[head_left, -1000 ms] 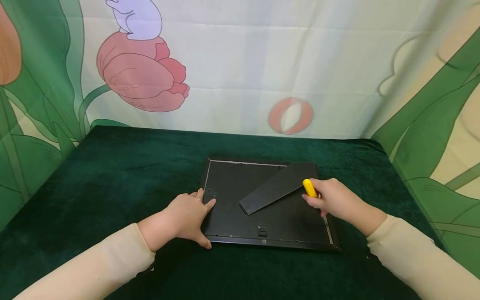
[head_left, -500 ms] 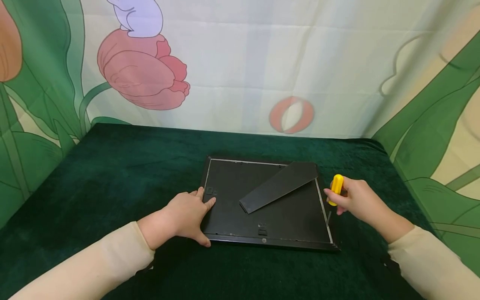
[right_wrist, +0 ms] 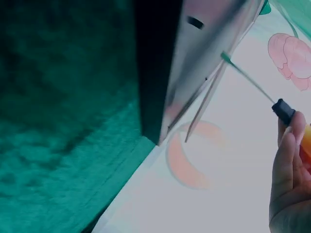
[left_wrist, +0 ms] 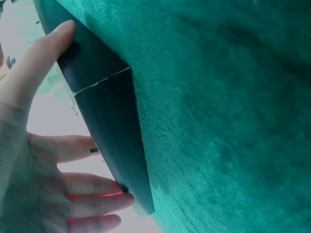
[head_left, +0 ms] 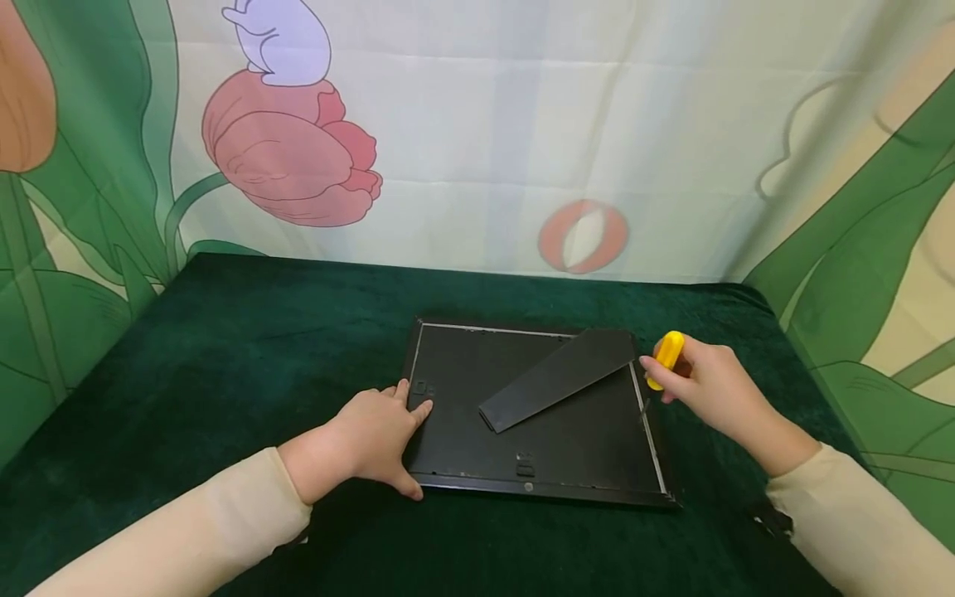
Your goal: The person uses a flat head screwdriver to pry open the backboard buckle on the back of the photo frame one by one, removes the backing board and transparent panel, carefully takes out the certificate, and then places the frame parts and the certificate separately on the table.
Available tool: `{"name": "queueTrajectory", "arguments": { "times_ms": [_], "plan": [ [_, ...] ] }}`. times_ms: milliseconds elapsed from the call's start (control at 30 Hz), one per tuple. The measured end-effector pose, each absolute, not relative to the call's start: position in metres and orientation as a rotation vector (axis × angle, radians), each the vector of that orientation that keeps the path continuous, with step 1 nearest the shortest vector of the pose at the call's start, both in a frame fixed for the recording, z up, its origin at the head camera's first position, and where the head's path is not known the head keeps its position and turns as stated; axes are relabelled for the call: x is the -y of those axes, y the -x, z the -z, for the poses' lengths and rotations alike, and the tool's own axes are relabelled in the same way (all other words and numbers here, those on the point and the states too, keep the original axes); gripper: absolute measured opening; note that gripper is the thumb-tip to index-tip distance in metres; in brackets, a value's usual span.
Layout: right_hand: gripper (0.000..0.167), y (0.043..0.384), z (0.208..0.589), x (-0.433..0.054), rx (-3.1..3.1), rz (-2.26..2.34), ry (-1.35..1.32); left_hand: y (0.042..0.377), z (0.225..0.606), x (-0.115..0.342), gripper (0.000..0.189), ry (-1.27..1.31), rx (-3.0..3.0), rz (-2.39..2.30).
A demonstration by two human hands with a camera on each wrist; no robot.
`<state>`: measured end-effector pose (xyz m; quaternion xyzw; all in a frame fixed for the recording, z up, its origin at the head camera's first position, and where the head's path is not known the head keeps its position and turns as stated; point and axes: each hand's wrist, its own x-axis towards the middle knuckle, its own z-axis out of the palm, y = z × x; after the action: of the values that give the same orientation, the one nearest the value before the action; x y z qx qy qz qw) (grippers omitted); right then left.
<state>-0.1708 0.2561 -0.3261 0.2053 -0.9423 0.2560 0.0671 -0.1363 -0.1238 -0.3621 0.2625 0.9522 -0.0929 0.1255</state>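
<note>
A black picture frame (head_left: 574, 444) lies back side up, its long backing panel facing me. Across the panel slants a folded black easel stand (head_left: 555, 381). My left hand (head_left: 373, 435) rests on the frame's left edge, fingers spread; in the left wrist view the thumb (left_wrist: 53, 43) touches the frame's side near a corner. With my right hand (head_left: 705, 381) I grip a screwdriver (head_left: 666, 358) by its yellow handle, beside the frame's right edge. The right wrist view shows its thin shaft (right_wrist: 252, 82) angled toward the frame; whether the tip touches is unclear.
Dark green velvet cloth (head_left: 261, 356) covers the table. Behind it hangs a printed curtain (head_left: 462, 149) with flowers and leaves. Small metal hangers (head_left: 525, 464) are fixed on the panel. A small dark object (head_left: 772, 521) shows beneath the right sleeve.
My right hand has moved right with the screwdriver, from over the panel to the frame's right edge, then slightly farther from me. My left hand has stayed on the frame.
</note>
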Motion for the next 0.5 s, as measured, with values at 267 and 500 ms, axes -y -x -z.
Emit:
{"name": "queueTrajectory", "arguments": {
  "times_ms": [267, 500],
  "plan": [
    [0.025, 0.198, 0.328, -0.230, 2.866, -0.877, -0.713, 0.135, 0.362, 0.127, 0.107, -0.765, -2.776, 0.258],
    [0.032, 0.207, 0.340, -0.210, 2.939, -0.706, -0.871, 0.137, 0.363, 0.125, 0.109, -0.768, -2.780, 0.295]
  ]
}}
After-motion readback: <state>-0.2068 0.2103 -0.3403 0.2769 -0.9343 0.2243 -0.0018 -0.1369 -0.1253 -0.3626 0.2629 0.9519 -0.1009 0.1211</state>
